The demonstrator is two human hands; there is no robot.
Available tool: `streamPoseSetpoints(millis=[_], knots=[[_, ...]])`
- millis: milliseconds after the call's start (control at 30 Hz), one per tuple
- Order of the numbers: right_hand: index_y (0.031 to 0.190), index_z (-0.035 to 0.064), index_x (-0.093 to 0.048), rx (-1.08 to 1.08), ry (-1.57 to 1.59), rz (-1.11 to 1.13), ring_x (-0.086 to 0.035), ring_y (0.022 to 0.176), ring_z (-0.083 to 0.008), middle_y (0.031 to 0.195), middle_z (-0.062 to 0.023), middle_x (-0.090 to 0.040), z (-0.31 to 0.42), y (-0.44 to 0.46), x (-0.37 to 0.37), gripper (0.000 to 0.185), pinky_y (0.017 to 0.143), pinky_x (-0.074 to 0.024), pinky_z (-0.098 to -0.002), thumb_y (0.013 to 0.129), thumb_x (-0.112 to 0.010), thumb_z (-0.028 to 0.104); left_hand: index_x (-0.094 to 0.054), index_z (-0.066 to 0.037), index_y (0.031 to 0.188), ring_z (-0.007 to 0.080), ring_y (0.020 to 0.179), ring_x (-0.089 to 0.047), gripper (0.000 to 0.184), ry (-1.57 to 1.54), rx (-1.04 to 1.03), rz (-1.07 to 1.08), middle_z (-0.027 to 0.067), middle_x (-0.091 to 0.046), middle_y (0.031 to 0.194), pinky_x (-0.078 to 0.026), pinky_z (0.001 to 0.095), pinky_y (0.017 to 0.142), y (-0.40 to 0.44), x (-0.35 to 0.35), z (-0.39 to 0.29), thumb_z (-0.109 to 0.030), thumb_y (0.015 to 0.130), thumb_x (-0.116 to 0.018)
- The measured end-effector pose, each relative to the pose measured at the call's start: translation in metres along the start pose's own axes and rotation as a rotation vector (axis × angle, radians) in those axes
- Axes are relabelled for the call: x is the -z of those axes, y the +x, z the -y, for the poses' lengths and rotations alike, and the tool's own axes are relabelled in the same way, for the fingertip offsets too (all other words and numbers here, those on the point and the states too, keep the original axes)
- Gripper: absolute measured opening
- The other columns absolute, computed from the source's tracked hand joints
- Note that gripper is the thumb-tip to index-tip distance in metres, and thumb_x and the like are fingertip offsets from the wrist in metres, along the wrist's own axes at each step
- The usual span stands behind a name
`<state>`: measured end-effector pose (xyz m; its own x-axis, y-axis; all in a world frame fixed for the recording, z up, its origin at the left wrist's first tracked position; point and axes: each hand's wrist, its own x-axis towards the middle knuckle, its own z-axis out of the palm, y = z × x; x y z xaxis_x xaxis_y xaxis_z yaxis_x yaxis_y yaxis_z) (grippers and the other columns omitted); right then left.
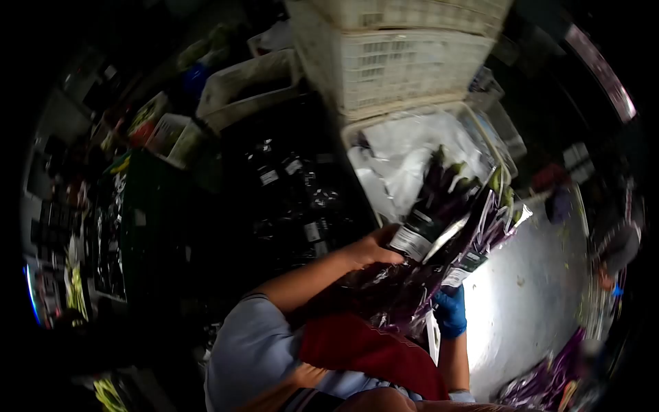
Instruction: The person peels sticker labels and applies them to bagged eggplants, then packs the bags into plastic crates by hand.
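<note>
My bare left hand [376, 248] is closed on the near end of a clear bag of long purple vegetables with green tips, which look like eggplants [443, 189]. A white-and-black label [414, 237] shows on this bag. In a blue glove, my right hand [450, 312] grips the lower part of a second labelled bag of eggplants [480, 223], its fingers partly hidden. Both bags tilt up and away from me, side by side. More shiny plastic-wrapped purple produce [391, 295] lies between my arms, over a dark red apron [367, 353].
Beyond the bags is a pale crate [376, 216] lined with white plastic, with stacked crates [419, 69] behind it. Dark wrapped packs with labels [292, 196] lie to the left. On the right, a metal table [535, 281] has loose purple produce [549, 378] at its near end.
</note>
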<state>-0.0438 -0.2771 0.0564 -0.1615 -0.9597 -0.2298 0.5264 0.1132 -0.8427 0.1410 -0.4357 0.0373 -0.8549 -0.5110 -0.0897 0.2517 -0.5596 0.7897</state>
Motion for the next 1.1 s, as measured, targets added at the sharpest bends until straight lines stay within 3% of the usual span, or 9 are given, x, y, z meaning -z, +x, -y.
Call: streamPoseSetpoints(millis=[233,300,367,500,667,767,833,933,1100], knots=[[0.119,0.0047,-0.041,-0.216,0.094,0.166,-0.052,0.098,-0.0181,0.109,-0.0062,-0.053,-0.072,0.112,-0.084,0.053,0.083,-0.0435,-0.0293,0.069,-0.054,-0.009,-0.038,-0.002,0.122,0.0206,0.100,-0.052,0.068,0.137,-0.057,-0.560,0.0103,-0.054,0.109,-0.039,0.0326,0.090,-0.098,0.167,-0.103,-0.007,0.061,-0.068],[0.114,0.0049,-0.045,-0.250,0.069,0.099,-0.053,0.091,-0.0146,0.102,-0.0043,-0.054,-0.093,0.132,-0.096,0.051,0.078,-0.0445,-0.0257,0.067,-0.057,-0.010,-0.040,-0.001,0.120,0.0213,0.093,-0.055,0.064,0.174,0.054,-0.877,0.0100,-0.056,0.105,-0.043,0.0332,0.085,-0.107,0.213,-0.117,-0.006,0.062,-0.066],[0.112,0.0049,-0.047,-0.277,0.013,0.087,-0.053,0.089,-0.0133,0.099,-0.0035,-0.055,-0.085,0.136,-0.101,0.049,0.075,-0.0453,-0.0252,0.066,-0.056,-0.011,-0.047,-0.003,0.113,0.0207,0.088,-0.057,0.050,0.151,-0.033,-0.855,0.0105,-0.058,0.099,-0.045,0.0313,0.082,-0.122,0.262,-0.112,-0.006,0.065,-0.065],[0.115,0.0056,-0.044,-0.236,0.008,-0.100,-0.055,0.082,-0.0132,0.098,-0.0038,-0.055,-0.070,0.141,-0.089,0.053,0.067,-0.0455,-0.0220,0.065,-0.054,-0.011,-0.038,0.004,0.118,0.0220,0.084,-0.059,0.055,0.011,-0.187,-0.891,0.0149,-0.057,0.099,-0.050,0.0327,0.075,-0.142,0.287,-0.132,-0.002,0.068,-0.060],[0.120,0.0036,-0.039,-0.157,0.025,-0.129,-0.054,0.096,-0.0234,0.109,-0.0096,-0.053,-0.039,0.131,-0.084,0.062,0.083,-0.0455,-0.0339,0.063,-0.060,-0.003,-0.036,0.004,0.120,0.0227,0.085,-0.059,0.057,0.098,-0.194,-0.865,0.0144,-0.055,0.102,-0.049,0.0321,0.075,-0.149,0.291,-0.157,0.000,0.067,-0.057],[0.124,0.0027,-0.036,-0.136,0.035,-0.132,-0.050,0.105,-0.0276,0.115,-0.0127,-0.050,-0.044,0.109,-0.033,0.066,0.089,-0.0423,-0.0386,0.063,-0.061,-0.002,-0.039,0.003,0.118,0.0230,0.085,-0.059,0.051,0.004,-0.269,-0.819,0.0138,-0.056,0.101,-0.050,0.0339,0.074,-0.138,0.279,-0.162,-0.001,0.070,-0.056],[0.123,0.0019,-0.037,-0.071,0.040,-0.219,-0.052,0.103,-0.0271,0.114,-0.0137,-0.051,-0.039,0.094,-0.029,0.063,0.088,-0.0437,-0.0378,0.065,-0.062,0.002,-0.041,0.002,0.116,0.0235,0.084,-0.059,0.048,-0.031,-0.275,-0.755,0.0141,-0.056,0.099,-0.050,0.0353,0.073,-0.129,0.271,-0.164,-0.002,0.070,-0.056],[0.121,0.0003,-0.038,-0.143,0.030,-0.212,-0.054,0.099,-0.0263,0.112,-0.0135,-0.052,-0.026,0.077,-0.013,0.059,0.086,-0.0445,-0.0359,0.067,-0.060,0.002,-0.041,0.002,0.117,0.0244,0.085,-0.059,0.052,-0.034,-0.217,-1.007,0.0147,-0.057,0.099,-0.050,0.0361,0.072,-0.111,0.241,-0.160,-0.003,0.067,-0.056],[0.114,0.0014,-0.045,-0.049,0.127,-0.399,-0.057,0.088,-0.0176,0.100,-0.0083,-0.057,-0.029,0.040,0.041,0.047,0.077,-0.0465,-0.0281,0.069,-0.057,-0.004,-0.043,0.001,0.115,0.0275,0.085,-0.060,0.056,0.085,-0.096,-0.595,0.0168,-0.057,0.100,-0.050,0.0389,0.077,-0.033,0.164,-0.136,-0.001,0.061,-0.057]])
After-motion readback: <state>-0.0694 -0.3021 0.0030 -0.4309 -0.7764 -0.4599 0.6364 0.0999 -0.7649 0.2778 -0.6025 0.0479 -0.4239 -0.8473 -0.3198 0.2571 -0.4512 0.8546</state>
